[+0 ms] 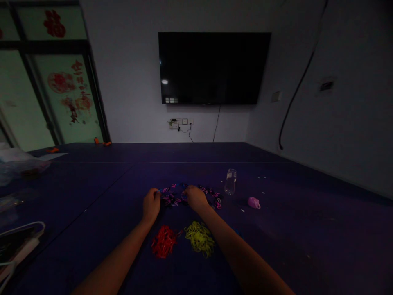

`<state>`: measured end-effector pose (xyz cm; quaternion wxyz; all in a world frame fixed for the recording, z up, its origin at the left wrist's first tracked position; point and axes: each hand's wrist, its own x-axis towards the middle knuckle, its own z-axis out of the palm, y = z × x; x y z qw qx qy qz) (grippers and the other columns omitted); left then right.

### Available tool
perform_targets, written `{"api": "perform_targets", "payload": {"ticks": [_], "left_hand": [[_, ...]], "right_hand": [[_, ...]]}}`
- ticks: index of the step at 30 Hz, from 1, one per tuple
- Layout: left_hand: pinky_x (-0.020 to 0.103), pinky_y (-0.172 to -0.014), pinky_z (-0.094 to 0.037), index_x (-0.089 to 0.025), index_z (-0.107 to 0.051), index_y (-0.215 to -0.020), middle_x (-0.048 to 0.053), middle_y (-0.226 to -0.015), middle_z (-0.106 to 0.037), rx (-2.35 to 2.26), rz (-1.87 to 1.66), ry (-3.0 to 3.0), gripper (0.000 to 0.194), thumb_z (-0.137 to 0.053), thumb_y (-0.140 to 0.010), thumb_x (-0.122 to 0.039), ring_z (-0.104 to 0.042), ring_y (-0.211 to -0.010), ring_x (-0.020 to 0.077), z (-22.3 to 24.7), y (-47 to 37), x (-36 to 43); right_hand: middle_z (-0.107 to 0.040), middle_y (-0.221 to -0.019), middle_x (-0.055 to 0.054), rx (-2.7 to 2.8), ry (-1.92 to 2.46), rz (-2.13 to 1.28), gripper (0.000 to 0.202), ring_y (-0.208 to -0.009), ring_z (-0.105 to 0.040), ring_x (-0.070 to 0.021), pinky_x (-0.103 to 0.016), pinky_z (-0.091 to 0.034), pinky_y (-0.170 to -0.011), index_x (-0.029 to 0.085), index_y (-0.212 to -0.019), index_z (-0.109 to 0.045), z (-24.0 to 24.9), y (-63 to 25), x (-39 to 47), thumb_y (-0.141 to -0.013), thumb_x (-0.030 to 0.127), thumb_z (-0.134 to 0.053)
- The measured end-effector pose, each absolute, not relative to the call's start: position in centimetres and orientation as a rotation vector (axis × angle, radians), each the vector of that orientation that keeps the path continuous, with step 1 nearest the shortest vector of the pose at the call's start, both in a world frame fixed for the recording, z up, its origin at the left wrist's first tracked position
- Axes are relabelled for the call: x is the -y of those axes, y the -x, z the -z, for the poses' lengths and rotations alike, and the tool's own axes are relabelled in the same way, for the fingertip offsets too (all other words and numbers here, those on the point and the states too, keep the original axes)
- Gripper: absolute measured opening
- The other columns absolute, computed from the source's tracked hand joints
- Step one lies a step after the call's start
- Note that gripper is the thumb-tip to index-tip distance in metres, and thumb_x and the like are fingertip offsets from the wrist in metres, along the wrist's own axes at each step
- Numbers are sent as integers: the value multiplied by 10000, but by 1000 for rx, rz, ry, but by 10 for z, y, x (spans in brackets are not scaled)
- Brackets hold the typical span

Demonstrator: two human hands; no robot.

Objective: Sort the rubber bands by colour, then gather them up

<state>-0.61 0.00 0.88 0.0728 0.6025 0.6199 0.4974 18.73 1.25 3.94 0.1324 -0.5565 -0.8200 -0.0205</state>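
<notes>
Small bands in pink, purple, blue and black (172,200) lie spread over the dark blue table. At their left edge is my left hand (151,203), its fingers closed together near a bit of blue; what they hold is too small to make out. My right hand (195,197) reaches into the middle of the spread, fingers bent down at the bands, their tips partly hidden. Nearer to me lie a pile of red bands (164,241) and, right of it, a pile of yellow-green bands (199,238). Some blue shows beside my right forearm.
A clear bottle (230,181) stands right of the bands, with a pink round object (254,202) beyond it to the right. White scraps are scattered nearby. Plastic bags (21,166) and a white-edged dark object (21,246) lie at the left.
</notes>
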Motion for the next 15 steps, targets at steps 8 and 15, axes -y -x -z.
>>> {"api": "perform_targets", "payload": {"ticks": [8,15], "left_hand": [[254,-622,-429,-181,-577,-767,36,-726,-649,-1861,-1514,-1790,178,-422,-838,-229,-628,-722,193,-10,6,0],[260,-646,-428,-188,-570,-765,26,-729,-646,-1824,-1508,-1833,153,-444,-839,-233,-623,-721,189,-13,2,4]], "right_hand": [[-649,-1005,-159,2432,1677,202,275,-946,-602,-214,-280,-453,-779,124,-931,-683,-47,-184,-9,-820,56,-441],[-627,-1030,-179,2490,1630,324,301,-950,-588,-237,-307,-467,-738,107,-966,-655,-46,-181,-8,-817,17,-409]]}}
